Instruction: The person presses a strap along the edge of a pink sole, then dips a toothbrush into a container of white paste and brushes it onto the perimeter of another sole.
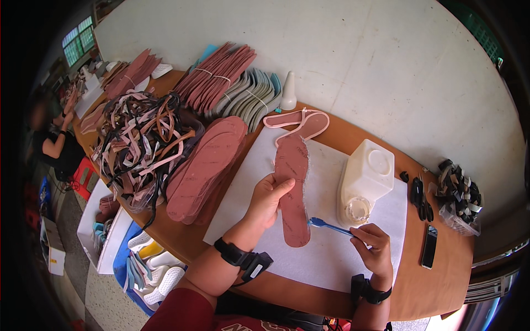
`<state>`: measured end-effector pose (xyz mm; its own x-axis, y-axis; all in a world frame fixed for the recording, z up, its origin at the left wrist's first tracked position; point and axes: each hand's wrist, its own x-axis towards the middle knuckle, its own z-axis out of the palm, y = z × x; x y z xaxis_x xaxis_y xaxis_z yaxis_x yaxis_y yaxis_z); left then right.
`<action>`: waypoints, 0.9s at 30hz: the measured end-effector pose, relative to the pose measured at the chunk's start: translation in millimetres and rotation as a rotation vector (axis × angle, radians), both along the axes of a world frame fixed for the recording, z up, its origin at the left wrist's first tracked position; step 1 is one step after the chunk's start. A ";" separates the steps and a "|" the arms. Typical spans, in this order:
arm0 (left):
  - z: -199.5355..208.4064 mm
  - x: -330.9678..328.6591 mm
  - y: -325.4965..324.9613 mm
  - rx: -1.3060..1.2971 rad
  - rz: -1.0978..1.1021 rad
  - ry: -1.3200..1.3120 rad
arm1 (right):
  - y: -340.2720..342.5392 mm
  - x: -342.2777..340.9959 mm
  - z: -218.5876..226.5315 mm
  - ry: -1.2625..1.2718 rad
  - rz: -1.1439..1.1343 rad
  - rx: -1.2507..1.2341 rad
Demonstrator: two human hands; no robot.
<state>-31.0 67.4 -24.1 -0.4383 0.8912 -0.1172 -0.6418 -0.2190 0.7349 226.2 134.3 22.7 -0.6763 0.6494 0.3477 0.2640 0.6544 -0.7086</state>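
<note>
Pinched between thumb and fingers of my left hand (268,198) is a reddish-pink insole (291,165), its narrow end toward me. A thin whitish strip runs along its upper right edge. My right hand (374,247) grips a slim blue brush (331,226), its head close to the insole's lower right edge; whether they touch I cannot tell. Just beyond that hand a white plastic bottle (367,171) lies tipped, with whitish residue about its opening. Past the insole's far end lies a sandal-like piece (314,122) with pale pink edging. White sheeting (259,220) lies underneath.
To the left are stacked pink insoles (204,171) and a tangled heap of straps (146,138). Bundled insoles (215,77) and a white cone (289,91) stand at the back. Scissors (425,209), a phone (429,246) and a bag of straps (461,193) lie right. Another person (52,140) works far left.
</note>
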 end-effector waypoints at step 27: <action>-2.9 -2.6 3.3 0.030 0.273 -0.010 | 0.7 1.9 1.9 -0.042 0.051 0.083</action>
<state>-33.6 70.8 -27.0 -0.6618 0.7433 -0.0979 -0.5632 -0.4068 0.7192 228.1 135.1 24.6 -0.7228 0.5838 0.3698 0.2568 0.7237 -0.6405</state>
